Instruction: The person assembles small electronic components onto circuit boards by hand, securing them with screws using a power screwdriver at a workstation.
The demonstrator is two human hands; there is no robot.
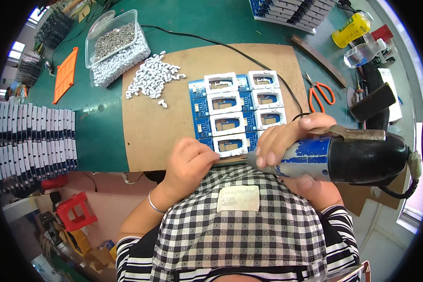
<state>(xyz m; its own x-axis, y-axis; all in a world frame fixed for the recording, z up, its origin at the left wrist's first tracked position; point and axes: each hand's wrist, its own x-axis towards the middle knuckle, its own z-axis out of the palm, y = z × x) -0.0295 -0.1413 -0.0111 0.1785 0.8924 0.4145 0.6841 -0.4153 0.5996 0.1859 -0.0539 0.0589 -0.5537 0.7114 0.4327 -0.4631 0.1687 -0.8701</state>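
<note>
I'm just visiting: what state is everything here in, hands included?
Right hand: wrapped around the corded power tool
Corded power tool: held; whether running, can't tell
Left hand: curled, beside a white frame
Blue circuit boards: lying grouped, white frames on top
Clear tub: open, holding metal pieces
White pieces: loosely heaped
Orange-handled pliers: lying, handles spread
Clear bottle: capped

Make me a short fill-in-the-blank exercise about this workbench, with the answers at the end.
1. The ____ hand holds the power tool.
2. The pile of small white parts lies to the ____ of the blue circuit boards.
3. The checked apron is black and ____.
Missing words: right; left; white.
</note>
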